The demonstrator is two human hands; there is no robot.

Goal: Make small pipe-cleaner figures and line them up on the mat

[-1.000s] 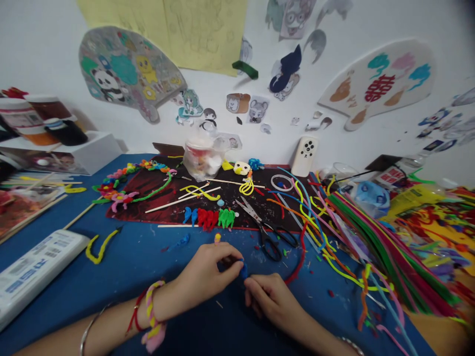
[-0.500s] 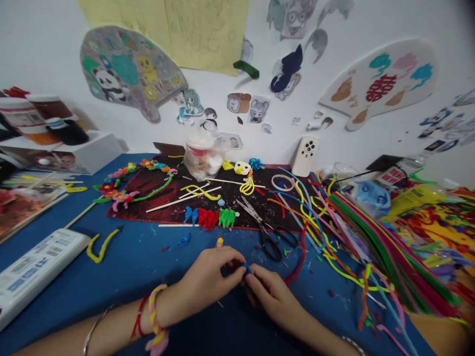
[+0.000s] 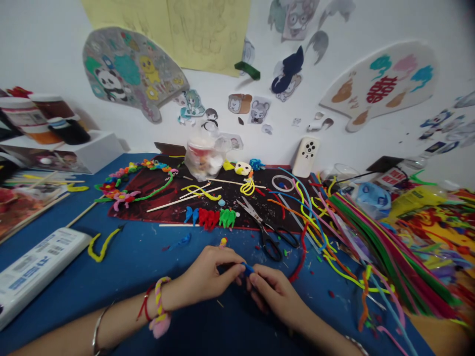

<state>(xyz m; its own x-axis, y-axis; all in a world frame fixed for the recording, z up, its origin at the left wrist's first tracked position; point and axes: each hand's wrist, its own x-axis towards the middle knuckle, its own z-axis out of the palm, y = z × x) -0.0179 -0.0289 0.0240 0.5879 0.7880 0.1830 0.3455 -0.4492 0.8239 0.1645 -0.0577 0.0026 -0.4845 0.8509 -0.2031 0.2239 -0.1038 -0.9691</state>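
Between the fingertips of both hands is a short blue pipe cleaner piece (image 3: 248, 269), mostly covered by the fingers. My left hand (image 3: 213, 272) pinches its left end between thumb and forefinger. On the other end, my right hand (image 3: 272, 291) has its thumb and fingers closed. Just beyond the hands lie bent pipe cleaner pieces in a row: blue (image 3: 192, 215), red (image 3: 209, 218) and green (image 3: 227, 217). Another blue piece (image 3: 181, 241) rests on the blue table left of them. Black-handled scissors (image 3: 265, 230) lie open past my right hand.
Loose pipe cleaners (image 3: 322, 247) and a thick bundle (image 3: 389, 257) spread over the right side. A white power strip (image 3: 44, 272) and a bent yellow pipe cleaner (image 3: 98, 249) lie left. At the back stand a wrapped tub (image 3: 204, 158) and a phone (image 3: 306, 157). Wooden sticks (image 3: 178, 200) lie on the dark mat.
My hands have shifted slightly, and my fingertips are a little farther apart, so more of the blue piece shows between them. The left wrist has turned a little.
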